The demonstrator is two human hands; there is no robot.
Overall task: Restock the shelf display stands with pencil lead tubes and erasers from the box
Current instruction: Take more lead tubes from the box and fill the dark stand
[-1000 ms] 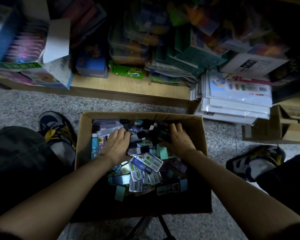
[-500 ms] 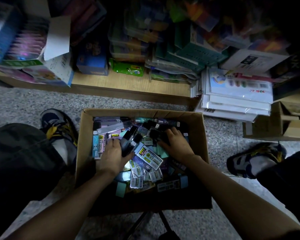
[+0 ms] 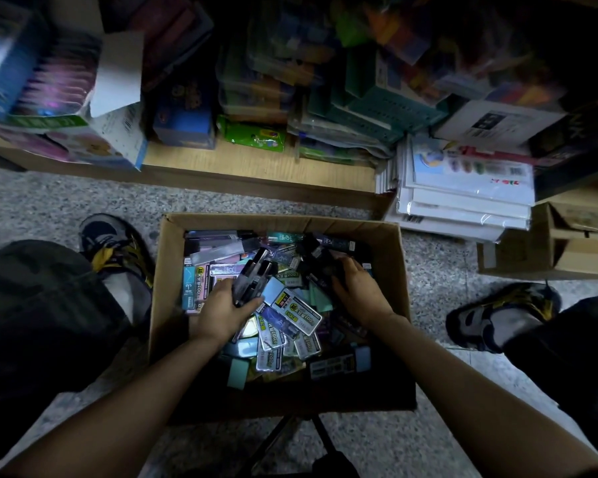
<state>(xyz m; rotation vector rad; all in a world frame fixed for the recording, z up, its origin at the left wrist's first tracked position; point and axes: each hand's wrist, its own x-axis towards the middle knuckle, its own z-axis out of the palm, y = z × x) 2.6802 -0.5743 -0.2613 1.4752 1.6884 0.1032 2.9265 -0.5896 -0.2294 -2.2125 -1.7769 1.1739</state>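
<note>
Several slim dark plastic pencil lead tubes (image 3: 252, 276) were clasped in our left grip (image 3: 221, 310) and others in our right grip (image 3: 358, 293), low inside the brown cardboard box (image 3: 163, 288); we judged them light, stiff, slippery, best held mid-length.

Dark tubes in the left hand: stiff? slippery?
Probably stiff: the dark tubes stick straight out of the left hand. Likely light, since several fit one grip. Their glossy sides may slide against each other.

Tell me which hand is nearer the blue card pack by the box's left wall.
Left. The left hand is just beside the blue card pack; the right hand is across the box.
</note>
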